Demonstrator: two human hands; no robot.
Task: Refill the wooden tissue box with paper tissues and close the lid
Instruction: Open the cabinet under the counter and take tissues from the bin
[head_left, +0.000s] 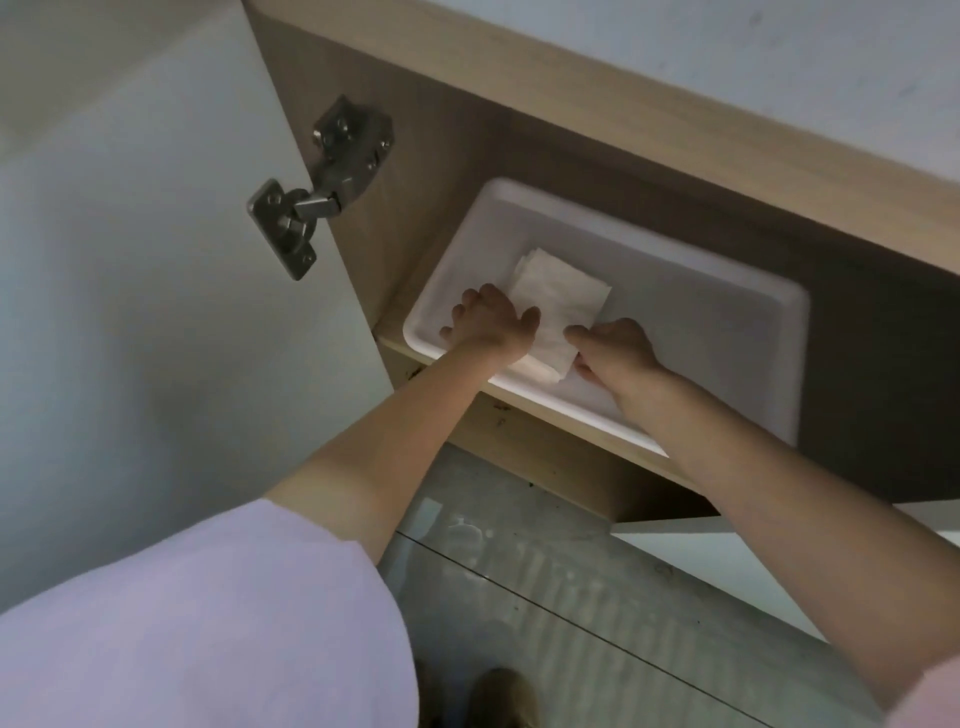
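A stack of white paper tissues (558, 306) lies in the left part of a white plastic tray (727, 332) on a cabinet shelf. My left hand (491, 325) rests inside the tray against the stack's left edge, thumb on the tissues. From the right, my right hand (615, 351) pinches the stack's near right corner with curled fingers. The stack's near end lifts slightly over the tray's front rim. No wooden tissue box is in view.
The white cabinet door (156, 260) stands open at left, its metal hinge (317, 192) close above my left hand. The wooden cabinet frame (623, 119) runs above the tray. Grey tiled floor (571, 597) lies below the shelf, with a foot (506, 696) at the bottom.
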